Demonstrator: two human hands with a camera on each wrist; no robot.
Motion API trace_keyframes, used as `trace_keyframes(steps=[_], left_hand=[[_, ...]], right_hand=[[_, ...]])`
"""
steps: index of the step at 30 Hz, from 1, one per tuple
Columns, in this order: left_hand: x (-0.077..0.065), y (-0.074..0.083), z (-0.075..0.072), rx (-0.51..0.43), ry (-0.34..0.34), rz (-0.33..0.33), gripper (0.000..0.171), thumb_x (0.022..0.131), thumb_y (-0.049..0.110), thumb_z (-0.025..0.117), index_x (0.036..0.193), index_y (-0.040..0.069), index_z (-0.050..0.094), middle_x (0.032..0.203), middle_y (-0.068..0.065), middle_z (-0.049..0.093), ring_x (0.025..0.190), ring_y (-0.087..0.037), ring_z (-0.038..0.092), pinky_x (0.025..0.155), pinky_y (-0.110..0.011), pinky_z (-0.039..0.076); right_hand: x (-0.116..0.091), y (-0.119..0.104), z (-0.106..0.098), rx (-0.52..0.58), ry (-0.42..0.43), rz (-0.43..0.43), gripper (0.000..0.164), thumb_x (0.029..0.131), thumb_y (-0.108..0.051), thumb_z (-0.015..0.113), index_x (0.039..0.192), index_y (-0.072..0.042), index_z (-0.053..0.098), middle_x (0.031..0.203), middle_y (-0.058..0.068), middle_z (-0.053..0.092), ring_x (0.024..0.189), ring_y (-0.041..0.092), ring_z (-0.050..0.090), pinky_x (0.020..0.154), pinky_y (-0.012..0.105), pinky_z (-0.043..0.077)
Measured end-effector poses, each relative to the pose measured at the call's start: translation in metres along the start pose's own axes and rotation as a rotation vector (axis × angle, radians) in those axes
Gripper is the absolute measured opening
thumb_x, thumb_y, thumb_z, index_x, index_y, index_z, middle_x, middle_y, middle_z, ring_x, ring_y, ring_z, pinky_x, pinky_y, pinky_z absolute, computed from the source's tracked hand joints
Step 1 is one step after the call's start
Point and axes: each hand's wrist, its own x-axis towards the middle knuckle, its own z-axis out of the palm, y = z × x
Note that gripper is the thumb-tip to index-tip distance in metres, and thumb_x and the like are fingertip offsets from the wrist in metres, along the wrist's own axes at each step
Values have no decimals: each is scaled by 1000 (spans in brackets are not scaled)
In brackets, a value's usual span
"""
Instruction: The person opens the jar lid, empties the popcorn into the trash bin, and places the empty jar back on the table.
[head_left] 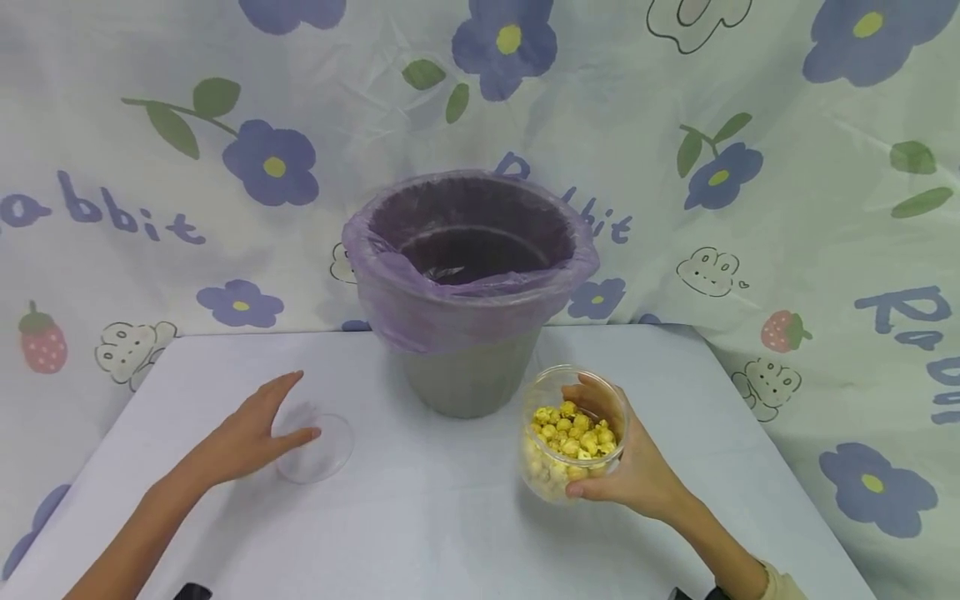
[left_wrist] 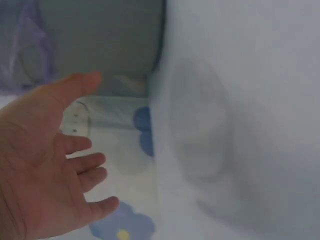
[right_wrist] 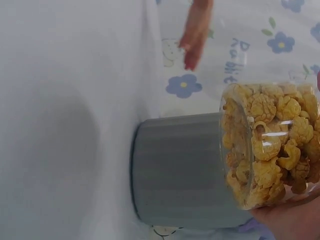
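My right hand [head_left: 637, 467] grips a clear round jar [head_left: 536, 479] around its side, thumb at the front and fingers behind. Yellow popcorn [head_left: 573, 433] fills much of the jar, whose open top faces up and towards me. In the right wrist view the jar [right_wrist: 272, 145] is held up off the table, with a shadow below. My left hand [head_left: 243, 433] is held with fingers spread and nothing in its grasp, over a clear round lid [head_left: 333, 462] on the table. The left wrist view shows the palm [left_wrist: 40, 165] apart from the lid [left_wrist: 200, 125].
A grey bin [head_left: 468, 375] stands at the back middle of the white-covered table [head_left: 420, 517], between and beyond my hands. A purple plastic bag [head_left: 450, 321] lines it and folds over the rim. Behind hangs a flower-and-rabbit patterned cloth [head_left: 330, 92].
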Motion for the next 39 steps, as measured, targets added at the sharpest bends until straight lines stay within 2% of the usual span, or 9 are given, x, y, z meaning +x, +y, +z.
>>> trace_keyframes(steps=[5,9,13,18,23,28,31,39], left_hand=[[26,39,-46,-17,34,80,75,102,27,60,152,-11,21,153,-37,24,139,-56,22,107,-68,23],[44,63,-76,-17,55,105,66,108,27,47,156,-7,16,157,-34,18,143,-53,17,110,-67,18],[59,86,-100,-27,76,110,65,109,29,39,157,-4,11,160,-30,13,146,-50,11,113,-65,14],[80,120,-121,-11,79,117,70,109,40,35,159,-1,6,164,-24,5,149,-43,4,117,-60,6],[104,149,-131,126,61,101,80,105,57,31,161,7,2,165,-17,-4,150,-38,-4,117,-59,2],[122,164,-128,273,0,55,84,102,63,27,161,9,1,165,-18,-9,149,-39,-10,115,-64,0],[126,167,-125,293,-32,26,82,102,63,28,161,12,1,165,-16,-10,149,-39,-11,113,-67,-1],[129,168,-122,288,-59,12,80,103,60,32,162,15,3,166,-16,-6,150,-38,-10,112,-68,-2]], right_hand=[[-1,-1,-2,-4,7,6,111,66,-5,92,153,0,23,146,20,44,135,21,44,108,24,36],[-1,-3,-3,7,9,0,111,66,-5,93,153,0,23,146,24,42,135,21,44,109,24,36],[0,-5,-2,14,9,-5,112,65,-3,92,154,-4,24,146,25,42,135,22,43,109,25,35],[1,-7,-5,18,19,-13,114,63,1,92,154,-3,24,145,30,40,135,22,43,110,26,35],[4,-10,-6,15,26,-20,114,64,-1,93,154,-2,24,146,31,40,136,22,43,109,26,35],[7,-14,-9,13,33,-25,114,64,0,92,155,-5,24,147,25,42,136,22,43,109,26,36],[8,-18,-14,-1,45,-29,114,62,4,91,155,-5,24,147,20,43,136,21,43,109,25,36],[14,-35,-36,-86,126,-61,114,60,16,86,155,-8,26,145,12,46,133,18,45,107,22,36]])
